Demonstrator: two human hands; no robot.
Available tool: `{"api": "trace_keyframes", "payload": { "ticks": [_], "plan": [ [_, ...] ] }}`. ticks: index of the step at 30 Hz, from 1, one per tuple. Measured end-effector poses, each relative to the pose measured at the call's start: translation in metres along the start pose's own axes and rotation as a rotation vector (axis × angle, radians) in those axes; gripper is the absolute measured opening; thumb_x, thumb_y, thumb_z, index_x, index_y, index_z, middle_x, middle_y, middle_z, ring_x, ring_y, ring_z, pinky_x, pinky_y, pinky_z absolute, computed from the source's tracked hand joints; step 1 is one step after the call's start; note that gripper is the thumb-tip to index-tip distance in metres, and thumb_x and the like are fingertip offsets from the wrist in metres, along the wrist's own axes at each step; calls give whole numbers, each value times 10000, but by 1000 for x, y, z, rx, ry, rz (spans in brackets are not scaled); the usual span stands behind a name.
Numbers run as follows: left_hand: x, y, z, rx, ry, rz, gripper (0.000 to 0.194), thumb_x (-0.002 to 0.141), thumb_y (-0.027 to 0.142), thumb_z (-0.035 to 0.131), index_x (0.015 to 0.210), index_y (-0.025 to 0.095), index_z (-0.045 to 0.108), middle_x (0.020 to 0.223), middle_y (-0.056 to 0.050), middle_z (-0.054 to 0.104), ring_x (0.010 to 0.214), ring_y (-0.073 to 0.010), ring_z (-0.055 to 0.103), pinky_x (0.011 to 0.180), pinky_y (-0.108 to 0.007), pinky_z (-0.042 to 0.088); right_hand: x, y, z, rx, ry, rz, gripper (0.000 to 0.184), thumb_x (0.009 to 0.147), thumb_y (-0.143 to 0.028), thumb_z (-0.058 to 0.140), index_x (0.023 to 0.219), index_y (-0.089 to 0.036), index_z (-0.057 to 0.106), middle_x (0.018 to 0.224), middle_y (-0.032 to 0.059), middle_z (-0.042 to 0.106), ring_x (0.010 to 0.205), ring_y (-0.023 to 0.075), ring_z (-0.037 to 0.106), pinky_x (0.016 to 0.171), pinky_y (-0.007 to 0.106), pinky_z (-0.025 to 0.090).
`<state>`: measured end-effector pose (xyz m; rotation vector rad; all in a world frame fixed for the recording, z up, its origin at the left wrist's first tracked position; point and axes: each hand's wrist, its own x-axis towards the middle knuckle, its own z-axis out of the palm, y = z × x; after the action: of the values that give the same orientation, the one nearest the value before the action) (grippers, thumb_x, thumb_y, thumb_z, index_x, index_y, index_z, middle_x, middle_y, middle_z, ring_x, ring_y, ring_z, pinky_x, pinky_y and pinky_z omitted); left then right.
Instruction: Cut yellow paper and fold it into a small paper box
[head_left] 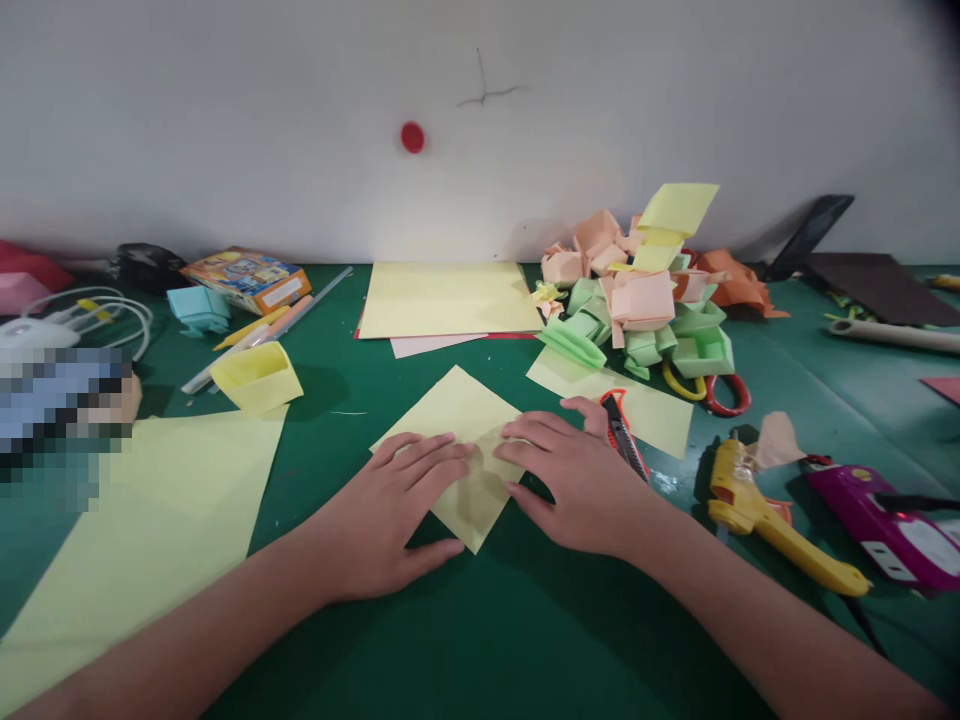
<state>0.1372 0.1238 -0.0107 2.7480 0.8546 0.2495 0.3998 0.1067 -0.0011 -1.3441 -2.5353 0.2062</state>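
Note:
A pale yellow square of paper [480, 490] lies on the green table with one corner pointing toward me. My left hand [394, 510] rests over its left side, fingers stretched out, the thumb by the near corner. From the right, my right hand [559, 475] touches the sheet with its fingertips, fingers apart and slightly bent. Neither hand grips anything. Just beyond my right hand lies a red and black box cutter [624, 435], partly hidden by the hand, next to a yellow paper strip [660, 410].
Folded paper pieces [637, 300] are heaped at back right, with scissors [705, 388] beneath. A yellow glue gun [772, 525] and purple power strip [889, 525] lie right. Left are a large yellow sheet [172, 510], a folded yellow box [257, 378] and pens [262, 335]. Stacked sheets [450, 298] lie by the wall.

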Motion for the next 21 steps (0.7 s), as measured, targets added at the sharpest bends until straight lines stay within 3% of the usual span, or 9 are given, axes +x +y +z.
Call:
{"api": "trace_keyframes", "payload": {
  "ticks": [5,10,13,18,21],
  "plan": [
    [-1,-3,4,24,65,27,450,968,357,586,1401,240,552,1449,-97,609,1371,-296,533,1172,-509,369,-2,-2,-1,2,-30,-16,277,943,-328,590,1198,-235,646,1332,83,667,1231,277,580,1152,564,126],
    [-2,-2,3,35,61,47,598,860,452,703,1397,229,567,1413,-109,634,1298,-324,583,1147,-507,391,-4,-2,-2,-13,-56,-39,505,886,-537,672,1281,-230,602,1365,119,633,1250,329,544,1151,606,153],
    [-1,-2,1,52,50,44,513,872,388,683,1355,234,601,1384,-93,655,1264,-307,602,1118,-481,416,-3,-4,-3,1,-60,-74,559,840,-612,708,1223,-216,618,1332,128,633,1246,335,528,1143,590,178],
    [-2,-6,1,55,59,118,378,980,355,551,1323,218,627,1340,-96,674,1238,-281,610,1084,-464,434,0,-9,-2,65,-16,-209,216,996,-402,587,981,-201,664,1087,67,690,1070,235,586,1034,454,316],
    [-2,-8,1,46,56,117,345,1029,358,488,1308,222,638,1349,-93,668,1252,-265,598,1096,-463,422,1,-9,0,97,-46,-236,219,1035,-271,496,922,-186,664,969,57,692,947,202,594,930,396,383]
  ]
}}
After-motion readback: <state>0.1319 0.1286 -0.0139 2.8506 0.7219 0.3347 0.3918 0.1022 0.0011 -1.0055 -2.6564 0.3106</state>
